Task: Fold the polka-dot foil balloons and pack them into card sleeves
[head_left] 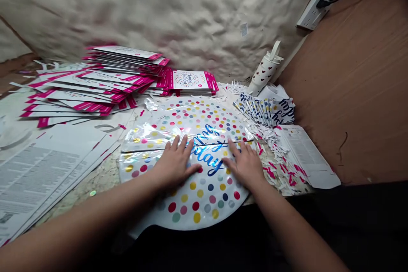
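A flat foil balloon, white with coloured dots and blue "birthday" lettering, lies spread in front of me. A dark straight line, a crease or an edge, runs across its middle. My left hand rests on the balloon left of the lettering, fingers spread and pointing away from me. To the right of the lettering, my right hand also lies on the foil with its fingers apart. Neither hand grasps anything. The balloon's near edge hangs toward my lap, with a tail of foil at the lower left.
Pink-and-white printed packets are piled at the back left. Printed sheets lie at left. At right are folded balloons, paper scraps, an open card sleeve and a tumbler. A power strip hangs above.
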Demonstrator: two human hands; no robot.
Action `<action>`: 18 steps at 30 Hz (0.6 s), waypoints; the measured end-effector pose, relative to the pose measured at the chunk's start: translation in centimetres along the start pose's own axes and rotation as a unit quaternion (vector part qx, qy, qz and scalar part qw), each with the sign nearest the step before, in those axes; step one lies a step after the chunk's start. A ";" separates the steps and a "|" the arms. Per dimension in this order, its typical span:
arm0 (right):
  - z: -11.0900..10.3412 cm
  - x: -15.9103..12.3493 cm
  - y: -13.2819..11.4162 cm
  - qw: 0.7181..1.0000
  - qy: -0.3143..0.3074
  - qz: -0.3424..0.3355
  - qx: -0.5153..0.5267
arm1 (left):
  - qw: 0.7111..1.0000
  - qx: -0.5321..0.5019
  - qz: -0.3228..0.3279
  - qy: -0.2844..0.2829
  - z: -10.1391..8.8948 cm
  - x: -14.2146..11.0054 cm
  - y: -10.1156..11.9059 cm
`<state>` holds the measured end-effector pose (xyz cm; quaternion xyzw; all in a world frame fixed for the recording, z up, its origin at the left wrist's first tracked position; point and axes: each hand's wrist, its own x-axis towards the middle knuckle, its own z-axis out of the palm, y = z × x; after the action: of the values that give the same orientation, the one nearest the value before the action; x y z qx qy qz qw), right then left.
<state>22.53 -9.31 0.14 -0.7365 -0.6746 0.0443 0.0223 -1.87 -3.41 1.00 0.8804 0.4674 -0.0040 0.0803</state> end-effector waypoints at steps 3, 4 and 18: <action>-1.7 1.9 -1.3 0.994 0.007 0.106 0.029 | 1.000 -0.010 -0.008 -0.013 0.5 0.2 0.8; -2.5 2.2 -1.5 0.992 0.016 0.121 0.033 | 1.000 -0.015 -0.007 -0.012 0.6 0.2 0.8; -2.9 6.1 -3.2 0.871 0.105 0.201 0.437 | 0.999 -0.041 -0.031 -0.011 1.4 0.1 1.0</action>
<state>20.15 -2.86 3.11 -0.7719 -0.4173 0.2604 0.4028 -0.93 -4.11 -0.25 0.8611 0.4938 0.0034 0.1209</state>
